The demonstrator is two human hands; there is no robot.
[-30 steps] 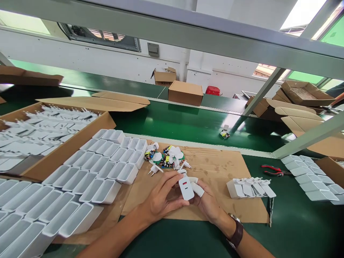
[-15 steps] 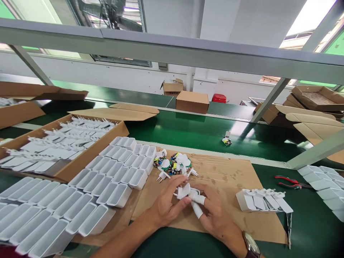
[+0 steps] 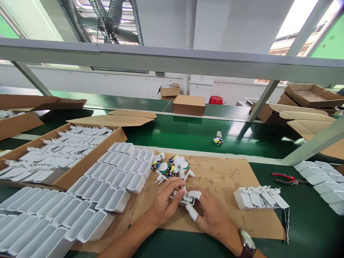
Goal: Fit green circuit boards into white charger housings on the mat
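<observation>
The left hand [image 3: 167,201] is keeping a closed grip on a small white charger unit [image 3: 189,201], while the right hand [image 3: 212,212], wearing white finger covers [image 3: 192,213], is pinching its other end. The unit is sitting between them, over the cardboard sheet [image 3: 215,175] on the worktop [image 3: 166,246]. Careful handling is probably calling for squeezing only the outer edges, keeping it level and pressing evenly.

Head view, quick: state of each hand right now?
Left hand: closed, fingers and thumb around the white casing.
Right hand: closed on the same casing, gripping its other end with white-covered fingertips.
</observation>
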